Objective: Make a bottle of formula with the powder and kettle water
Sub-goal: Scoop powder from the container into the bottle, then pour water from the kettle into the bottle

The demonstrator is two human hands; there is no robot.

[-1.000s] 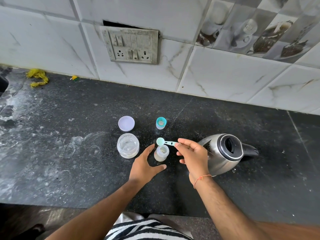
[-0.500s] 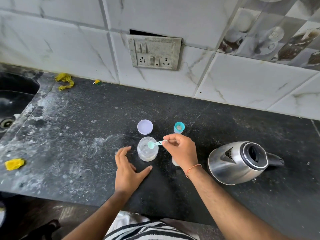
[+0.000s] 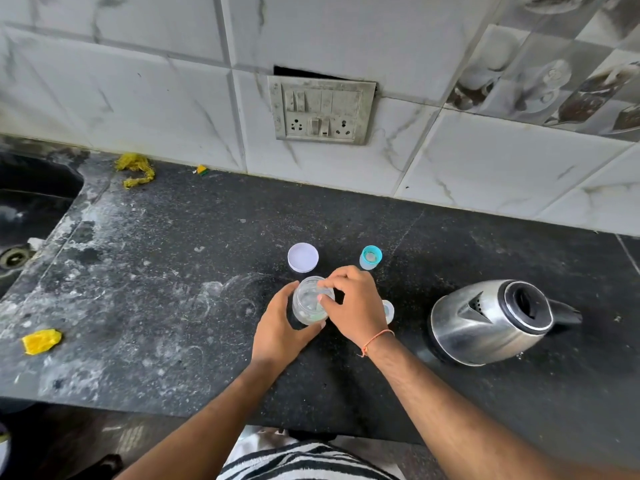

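Head view: the left hand [image 3: 281, 329] wraps its fingers round the clear powder jar [image 3: 309, 301] at bench [image 3: 138, 271] centre. The right hand [image 3: 353, 306] has fingers pinched over the jar's mouth. Bottle [image 3: 388, 310] at three o'clock of it, kettle [image 3: 491, 322] beyond.

A dark speckled stone counter [image 3: 346, 375], smeared with pale residue on its left half, is carrying everything. A clear jar [image 3: 308, 303] is standing near its middle, with a white lid [image 3: 303, 257] and a teal-ringed cap [image 3: 371, 257] lying just behind it. A steel kettle [image 3: 491, 322] is sitting to the right. Yellow scraps [image 3: 41, 341] are lying at the left.
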